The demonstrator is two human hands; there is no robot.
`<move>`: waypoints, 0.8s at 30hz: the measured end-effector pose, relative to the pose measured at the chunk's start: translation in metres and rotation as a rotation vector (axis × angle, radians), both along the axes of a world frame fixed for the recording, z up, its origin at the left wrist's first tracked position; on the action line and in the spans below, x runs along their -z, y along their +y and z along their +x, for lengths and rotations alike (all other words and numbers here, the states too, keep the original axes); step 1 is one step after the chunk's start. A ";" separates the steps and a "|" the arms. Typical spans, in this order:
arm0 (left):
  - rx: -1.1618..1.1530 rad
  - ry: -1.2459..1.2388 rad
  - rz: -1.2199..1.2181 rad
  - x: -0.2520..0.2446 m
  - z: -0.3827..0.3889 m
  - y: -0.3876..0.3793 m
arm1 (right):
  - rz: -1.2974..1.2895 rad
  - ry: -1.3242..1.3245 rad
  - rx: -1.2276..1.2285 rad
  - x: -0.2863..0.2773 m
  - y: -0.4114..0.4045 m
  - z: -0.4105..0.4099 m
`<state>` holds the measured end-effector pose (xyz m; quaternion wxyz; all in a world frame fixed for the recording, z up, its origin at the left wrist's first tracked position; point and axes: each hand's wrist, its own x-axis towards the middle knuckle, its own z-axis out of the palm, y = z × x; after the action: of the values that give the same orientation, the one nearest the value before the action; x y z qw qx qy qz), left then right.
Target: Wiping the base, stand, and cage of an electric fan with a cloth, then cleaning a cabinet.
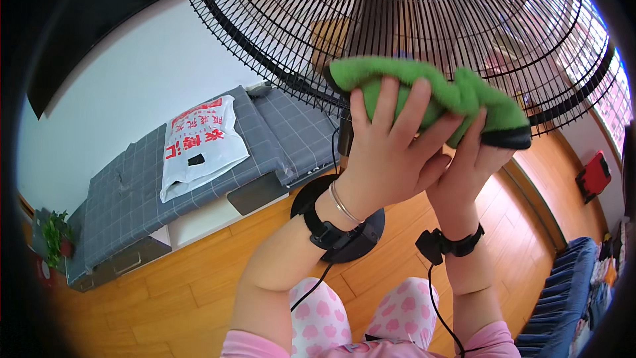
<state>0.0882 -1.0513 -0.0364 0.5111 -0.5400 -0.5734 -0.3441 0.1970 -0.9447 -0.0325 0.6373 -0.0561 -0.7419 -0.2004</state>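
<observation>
A green cloth (pixel 422 84) lies bunched against the lower front of a black wire fan guard (pixel 278 25). My left hand (pixel 397 129) presses on the cloth with its fingers spread over it. Close beside it on the right, my right hand (pixel 467 159) has its fingers on the underside of the cloth, by a dark edge whose nature I cannot tell. The fan's round base (pixel 362 238) stands on the floor behind my left wrist. Black straps with cables are around both wrists, and a silver bangle is on the left one.
To the left, a low cabinet under a grey checked cloth (pixel 134 174) bears a white plastic bag (pixel 203 144) with red writing. A potted plant (pixel 59 233) is at far left. A blue pleated fabric-sided item (pixel 556 298) stands at lower right, and a red object (pixel 594 176) beyond it.
</observation>
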 end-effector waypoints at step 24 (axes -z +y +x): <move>0.053 -0.021 -0.087 -0.003 0.006 -0.010 | 0.011 -0.016 0.063 -0.009 -0.006 0.014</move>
<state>0.0939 -1.0615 -0.0329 0.4719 -0.5728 -0.5788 -0.3380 0.2115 -0.9503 -0.0231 0.6252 -0.0746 -0.7436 -0.2250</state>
